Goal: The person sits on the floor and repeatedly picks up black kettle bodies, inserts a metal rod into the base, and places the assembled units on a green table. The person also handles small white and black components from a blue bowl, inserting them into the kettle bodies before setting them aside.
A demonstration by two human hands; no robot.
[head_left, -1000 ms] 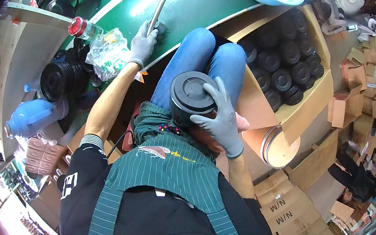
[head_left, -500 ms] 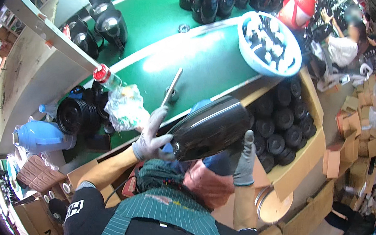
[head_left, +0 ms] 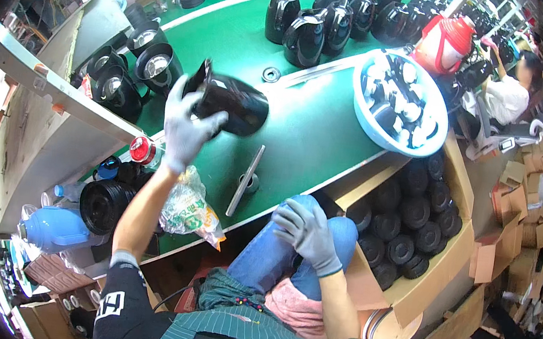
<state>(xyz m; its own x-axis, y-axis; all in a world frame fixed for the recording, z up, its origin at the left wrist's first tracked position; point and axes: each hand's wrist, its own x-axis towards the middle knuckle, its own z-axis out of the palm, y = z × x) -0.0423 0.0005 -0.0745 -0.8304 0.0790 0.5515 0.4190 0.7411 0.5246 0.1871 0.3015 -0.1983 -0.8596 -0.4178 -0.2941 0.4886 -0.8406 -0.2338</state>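
We hold the glossy black housing (head_left: 242,106) sideways above the green worktop (head_left: 316,134), our left grip (head_left: 189,122) clasping one end, probably because that rim suits one hand; our right grip (head_left: 309,235), empty, hangs over our jeans (head_left: 264,257).

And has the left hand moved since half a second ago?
Yes, the left hand has moved forward and leftward. Then, it was on the near side of the metal bar; now it is left of that bar and farther forward.

Black jug (head_left: 237,106) now over green table (head_left: 314,124)
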